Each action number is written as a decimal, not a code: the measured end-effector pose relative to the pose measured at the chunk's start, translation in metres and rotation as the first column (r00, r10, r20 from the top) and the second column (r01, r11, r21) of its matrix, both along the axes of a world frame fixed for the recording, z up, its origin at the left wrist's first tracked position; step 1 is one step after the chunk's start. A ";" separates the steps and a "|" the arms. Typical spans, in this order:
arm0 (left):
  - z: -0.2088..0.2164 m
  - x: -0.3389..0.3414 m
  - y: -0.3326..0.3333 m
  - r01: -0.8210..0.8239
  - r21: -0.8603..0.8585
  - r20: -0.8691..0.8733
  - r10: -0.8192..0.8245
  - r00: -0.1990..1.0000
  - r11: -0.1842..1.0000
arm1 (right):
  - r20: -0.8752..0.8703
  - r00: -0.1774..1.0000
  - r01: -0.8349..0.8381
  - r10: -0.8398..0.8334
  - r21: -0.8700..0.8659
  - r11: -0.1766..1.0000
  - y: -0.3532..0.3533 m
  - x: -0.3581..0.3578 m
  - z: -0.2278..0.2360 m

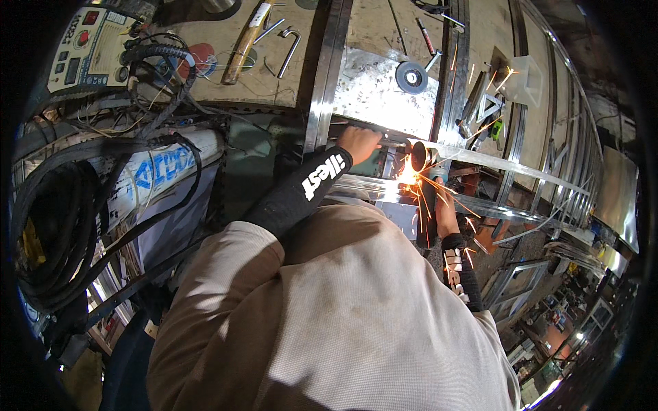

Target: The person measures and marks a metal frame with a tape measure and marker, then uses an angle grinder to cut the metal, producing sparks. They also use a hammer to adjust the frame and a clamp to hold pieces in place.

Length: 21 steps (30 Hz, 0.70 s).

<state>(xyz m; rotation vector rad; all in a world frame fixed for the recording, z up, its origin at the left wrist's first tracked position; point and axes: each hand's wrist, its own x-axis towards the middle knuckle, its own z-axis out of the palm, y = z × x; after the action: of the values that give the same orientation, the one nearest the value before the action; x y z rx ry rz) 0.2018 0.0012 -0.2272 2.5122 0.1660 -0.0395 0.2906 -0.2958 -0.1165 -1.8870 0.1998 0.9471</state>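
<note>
My right hand (445, 207) is closed around a hand-held angle grinder, its dark body partly hidden by my fingers. Bright orange sparks (410, 171) spray from beside a round metal part (420, 155) at the grinder's front, down toward my forearm. My left hand (360, 145) is closed, knuckles up, just left of the sparks. A short rod-like piece runs from its fingers toward the round part; what it belongs to is hard to make out. Under and around both hands lies a frame of shiny metal bars (507, 164).
Beyond my hands a loose grinding disc (412, 77) rests on a metal sheet (373, 103). A wooden-handled hammer (247, 42) and a bent metal rod (289, 53) lie on the board. At left stand a control box (88, 49) and coiled black cables (51, 192). A translucent container (524, 79) sits at right.
</note>
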 end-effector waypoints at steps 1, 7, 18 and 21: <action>0.000 0.000 0.000 0.000 0.002 -0.003 0.000 1.000 1.000 | 0.011 1.000 -0.010 0.010 0.011 1.000 -0.002 0.000 -0.001; 0.003 -0.001 -0.001 -0.008 -0.003 -0.014 0.008 1.000 1.000 | 0.020 0.997 0.074 -0.078 0.133 0.988 -0.005 -0.007 -0.003; 0.002 0.000 0.000 -0.012 -0.028 -0.024 0.012 1.000 1.000 | 0.031 0.999 -0.029 0.029 -0.009 1.000 0.011 0.001 0.012; 0.001 0.000 0.000 -0.008 -0.022 -0.030 0.007 1.000 1.000 | 0.080 0.994 -0.060 0.071 -0.133 0.989 0.018 0.004 0.015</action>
<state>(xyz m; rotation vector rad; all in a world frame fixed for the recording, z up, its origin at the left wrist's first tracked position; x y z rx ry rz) 0.2020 0.0015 -0.2262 2.4902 0.1863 -0.0759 0.2943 -0.2775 -0.1016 -2.0606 0.1536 0.9151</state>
